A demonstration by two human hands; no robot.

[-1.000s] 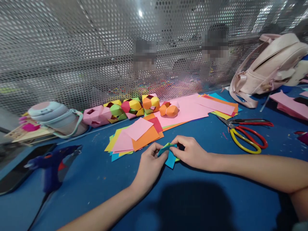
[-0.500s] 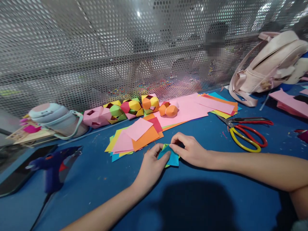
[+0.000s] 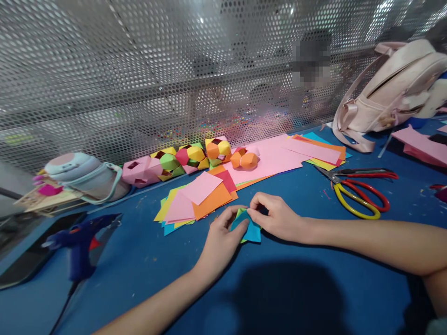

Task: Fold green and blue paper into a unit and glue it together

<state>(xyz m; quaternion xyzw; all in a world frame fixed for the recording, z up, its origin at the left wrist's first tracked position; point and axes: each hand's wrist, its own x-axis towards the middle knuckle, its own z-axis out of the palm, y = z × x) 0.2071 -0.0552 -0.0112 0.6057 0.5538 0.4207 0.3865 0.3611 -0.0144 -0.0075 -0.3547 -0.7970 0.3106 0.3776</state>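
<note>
A small folded paper piece, blue on top with green showing beneath, lies on the blue table between both hands. My left hand grips its left side with curled fingers. My right hand pinches its upper edge with thumb and forefinger. Just behind the hands sits a loose pile of small coloured paper squares, pink and orange on top.
Folded paper balls line the perforated metal screen. Large pink sheets lie at the back centre, red and yellow scissors to the right, a pink backpack far right. A blue glue gun and a pale pouch sit left.
The paper piece has been lowered from a slight tilt to lie flatter on the table. Both hands shifted only slightly, their fingers working its edges.
</note>
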